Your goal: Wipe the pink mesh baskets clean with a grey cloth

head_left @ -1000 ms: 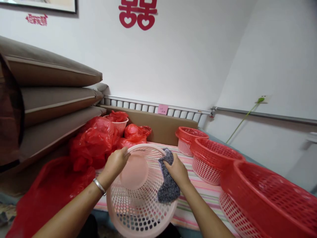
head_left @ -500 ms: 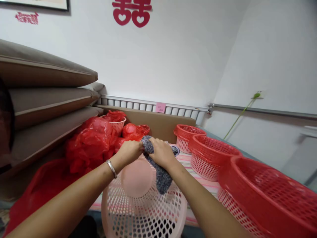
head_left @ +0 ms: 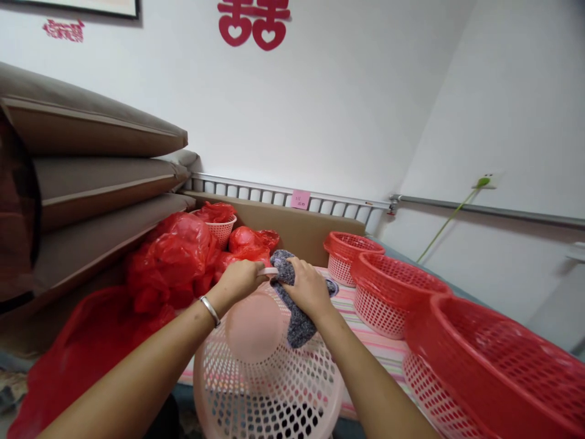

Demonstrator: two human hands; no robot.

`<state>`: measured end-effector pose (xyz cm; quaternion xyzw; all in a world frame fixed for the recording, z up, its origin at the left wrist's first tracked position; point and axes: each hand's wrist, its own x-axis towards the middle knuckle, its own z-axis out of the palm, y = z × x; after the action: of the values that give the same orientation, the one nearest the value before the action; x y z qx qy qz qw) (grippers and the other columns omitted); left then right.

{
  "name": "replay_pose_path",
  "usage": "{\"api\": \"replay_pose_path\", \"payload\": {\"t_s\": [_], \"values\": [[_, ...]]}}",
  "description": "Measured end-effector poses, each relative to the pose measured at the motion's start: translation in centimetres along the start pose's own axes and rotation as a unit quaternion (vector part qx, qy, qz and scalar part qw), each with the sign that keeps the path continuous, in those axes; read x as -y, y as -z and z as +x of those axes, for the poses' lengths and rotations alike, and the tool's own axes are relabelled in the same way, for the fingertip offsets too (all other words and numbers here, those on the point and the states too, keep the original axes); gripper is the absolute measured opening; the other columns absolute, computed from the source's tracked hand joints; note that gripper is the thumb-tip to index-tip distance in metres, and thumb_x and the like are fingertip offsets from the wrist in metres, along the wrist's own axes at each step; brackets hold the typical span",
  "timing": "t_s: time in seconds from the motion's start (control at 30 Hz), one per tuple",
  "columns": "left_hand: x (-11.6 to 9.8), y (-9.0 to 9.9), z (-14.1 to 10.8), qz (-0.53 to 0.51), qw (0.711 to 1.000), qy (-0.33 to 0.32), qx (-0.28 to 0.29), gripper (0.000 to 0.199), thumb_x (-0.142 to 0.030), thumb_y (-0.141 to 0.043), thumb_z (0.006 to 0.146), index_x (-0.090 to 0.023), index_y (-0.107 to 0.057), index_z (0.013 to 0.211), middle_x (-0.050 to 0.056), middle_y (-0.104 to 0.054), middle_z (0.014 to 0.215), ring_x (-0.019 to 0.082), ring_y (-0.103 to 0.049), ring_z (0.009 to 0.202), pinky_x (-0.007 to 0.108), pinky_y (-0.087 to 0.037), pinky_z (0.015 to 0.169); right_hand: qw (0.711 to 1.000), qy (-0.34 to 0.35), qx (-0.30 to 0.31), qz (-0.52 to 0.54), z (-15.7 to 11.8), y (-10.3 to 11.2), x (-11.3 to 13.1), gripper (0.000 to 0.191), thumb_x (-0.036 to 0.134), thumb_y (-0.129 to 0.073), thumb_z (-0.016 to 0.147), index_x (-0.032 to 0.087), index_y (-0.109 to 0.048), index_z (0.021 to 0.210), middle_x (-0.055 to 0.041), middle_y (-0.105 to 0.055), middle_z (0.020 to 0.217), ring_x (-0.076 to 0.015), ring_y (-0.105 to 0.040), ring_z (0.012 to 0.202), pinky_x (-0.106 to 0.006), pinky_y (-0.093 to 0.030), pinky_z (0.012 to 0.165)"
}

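A pale pink plastic basket (head_left: 214, 378) with a perforated wall is tipped toward me, so I look into it at its round solid base. At its far rim, my left hand (head_left: 241, 281) is closed around the edge, and a silver bangle circles that wrist. Beside it my right hand (head_left: 309, 289) is closed on a speckled grey cloth (head_left: 300, 326), which is folded over the same rim. One end of the cloth hangs down inside the basket, and a lighter-edged bit sticks out to the right of the hand.
To the right stand several baskets lined with red plastic, such as the near red-lined basket (head_left: 461, 341). Red plastic bags (head_left: 173, 262) and a small white basket (head_left: 222, 231) are at the left, beside stacked cushions (head_left: 100, 177). A radiator (head_left: 256, 194) runs along the wall.
Both hands stay at the rim. The right hand with the cloth has slid slightly right, away from the left hand, showing a bit of pink rim between them. The view has shifted slightly left.
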<state>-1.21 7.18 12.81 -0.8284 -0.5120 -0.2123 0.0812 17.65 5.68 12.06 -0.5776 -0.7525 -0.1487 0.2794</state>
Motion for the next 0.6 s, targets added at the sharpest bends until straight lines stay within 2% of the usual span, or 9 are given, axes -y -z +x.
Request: {"api": "replay_pose_path", "payload": {"t_s": [0.1, 0.23, 0.43, 0.6], "values": [[0.7, 0.3, -0.5, -0.003, 1.000, 0.028, 0.010, 0.030, -0.047, -0.047, 0.087, -0.022, -0.062, 0.085, 0.006, -0.071, 0.083, 0.023, -0.067, 0.077, 0.026, -0.040, 0.059, 0.998, -0.043, 0.002, 0.034, -0.8, -0.5, -1.3, 0.045, 0.038, -0.060, 0.079, 0.021, -0.047, 0.118, -0.0079, -0.060, 0.115, -0.0238, -0.055, 0.107, -0.031, -0.039, 0.084], [1.6, 0.5, -1.4, -0.006, 0.997, 0.078, 0.022, 0.028, -0.044, -0.046, 0.088, -0.021, -0.062, 0.088, 0.007, -0.071, 0.086, 0.023, -0.067, 0.081, 0.025, -0.042, 0.061, 0.987, -0.145, 0.022, 0.073, -2.6, -1.3, -2.8, 0.045, 0.039, -0.056, 0.081, 0.020, -0.044, 0.120, -0.0090, -0.059, 0.119, -0.0250, -0.057, 0.108, -0.032, -0.042, 0.080], [0.7, 0.2, -2.4, -0.007, 0.994, 0.106, 0.016, 0.027, -0.045, -0.046, 0.089, -0.022, -0.060, 0.092, 0.008, -0.071, 0.087, 0.024, -0.067, 0.082, 0.028, -0.044, 0.064, 0.965, -0.243, -0.015, 0.103, -6.9, -2.4, -4.1, 0.053, 0.046, -0.050, 0.083, 0.020, -0.038, 0.126, -0.0126, -0.057, 0.124, -0.0286, -0.057, 0.110, -0.035, -0.044, 0.082], [0.9, 0.2, -3.8, 0.003, 0.991, 0.132, 0.001, 0.029, -0.044, -0.041, 0.091, -0.022, -0.058, 0.087, 0.008, -0.071, 0.085, 0.025, -0.068, 0.079, 0.029, -0.045, 0.063, 0.932, -0.317, 0.014, 0.177, -10.1, -3.1, -4.6, 0.050, 0.047, -0.046, 0.083, 0.020, -0.037, 0.124, -0.0113, -0.062, 0.113, -0.0273, -0.062, 0.102, -0.034, -0.046, 0.080]]}}
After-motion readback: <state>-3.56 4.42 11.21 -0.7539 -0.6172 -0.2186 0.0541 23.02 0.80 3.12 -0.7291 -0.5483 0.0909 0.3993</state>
